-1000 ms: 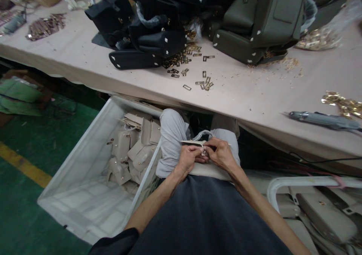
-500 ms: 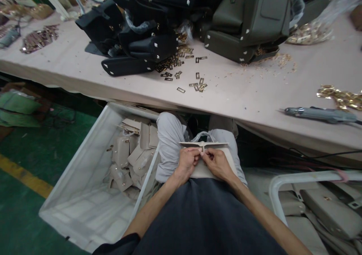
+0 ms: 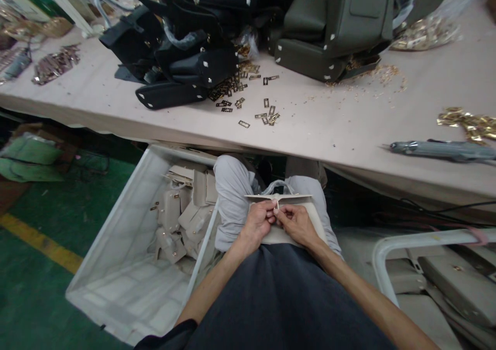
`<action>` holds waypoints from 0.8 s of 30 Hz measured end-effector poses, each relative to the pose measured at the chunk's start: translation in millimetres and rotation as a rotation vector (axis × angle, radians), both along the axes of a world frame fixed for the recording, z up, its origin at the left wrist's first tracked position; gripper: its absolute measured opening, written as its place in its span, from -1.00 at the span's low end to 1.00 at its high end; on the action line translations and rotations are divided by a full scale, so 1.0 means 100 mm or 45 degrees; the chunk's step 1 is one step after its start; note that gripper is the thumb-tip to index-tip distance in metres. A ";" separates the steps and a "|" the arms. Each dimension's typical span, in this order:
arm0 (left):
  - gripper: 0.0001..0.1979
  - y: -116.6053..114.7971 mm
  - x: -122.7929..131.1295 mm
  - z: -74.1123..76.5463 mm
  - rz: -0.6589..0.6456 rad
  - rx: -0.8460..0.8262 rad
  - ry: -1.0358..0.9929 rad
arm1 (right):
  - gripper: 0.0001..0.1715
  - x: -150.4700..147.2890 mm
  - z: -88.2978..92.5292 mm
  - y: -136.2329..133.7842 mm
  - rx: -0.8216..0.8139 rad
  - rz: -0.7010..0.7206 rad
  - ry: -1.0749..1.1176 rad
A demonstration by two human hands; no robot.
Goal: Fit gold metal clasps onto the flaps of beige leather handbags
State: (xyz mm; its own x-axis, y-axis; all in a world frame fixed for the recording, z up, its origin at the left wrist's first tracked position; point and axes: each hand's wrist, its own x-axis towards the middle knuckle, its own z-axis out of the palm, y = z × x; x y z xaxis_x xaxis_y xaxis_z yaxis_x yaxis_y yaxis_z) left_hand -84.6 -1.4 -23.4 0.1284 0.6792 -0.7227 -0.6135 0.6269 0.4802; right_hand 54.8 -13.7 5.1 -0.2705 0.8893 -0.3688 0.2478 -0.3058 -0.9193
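A cream handbag (image 3: 315, 216) rests upright on my lap, its flap edge facing up and its handle wrapped in clear plastic (image 3: 279, 185). My left hand (image 3: 259, 221) is closed in a pinch at the middle of the flap's edge. From the other side my right hand (image 3: 297, 223) pinches at the same spot, fingertips almost touching the left ones. Between them a narrow strap or tab of the bag shows. Any small fitting in the fingertips is too small to make out.
Black bags (image 3: 174, 94) and olive bags (image 3: 302, 60) stand on the table (image 3: 302, 138) ahead. Loose metal fittings (image 3: 267, 116) lie before them. An electric screwdriver (image 3: 437, 149) lies at the right. A white bin (image 3: 104, 272) with cream bags stands left; a white-framed cart (image 3: 382, 259) with bags stands right.
The camera view has shifted slightly. Both hands stay pinched at the middle of the bag's flap, with only tiny finger movement.
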 end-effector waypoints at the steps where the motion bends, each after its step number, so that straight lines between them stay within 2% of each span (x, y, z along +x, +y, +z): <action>1: -0.56 -0.01 0.01 0.01 0.007 0.007 0.009 | -0.53 0.01 -0.01 0.00 0.001 -0.007 0.003; 6: -0.60 -0.06 0.01 0.07 0.049 0.076 0.074 | -0.54 0.04 -0.06 0.00 -0.015 -0.020 0.043; 10: -0.63 -0.06 0.01 0.06 0.056 0.090 0.127 | -0.57 0.07 -0.10 0.01 -0.091 -0.035 0.114; 16: -0.67 -0.07 0.02 0.05 0.072 0.080 0.149 | -0.59 0.07 -0.14 -0.01 -0.028 0.005 0.069; 18: -0.67 -0.06 0.03 0.05 0.079 0.070 0.144 | -0.63 0.05 -0.15 -0.04 0.077 -0.005 -0.001; 21: -0.70 -0.01 0.06 0.05 0.081 0.030 0.111 | -0.74 0.05 -0.14 -0.06 0.424 -0.050 -0.244; 24: -0.75 0.05 0.10 0.15 0.097 -0.033 0.070 | -0.72 0.12 -0.07 -0.09 0.808 0.079 -0.403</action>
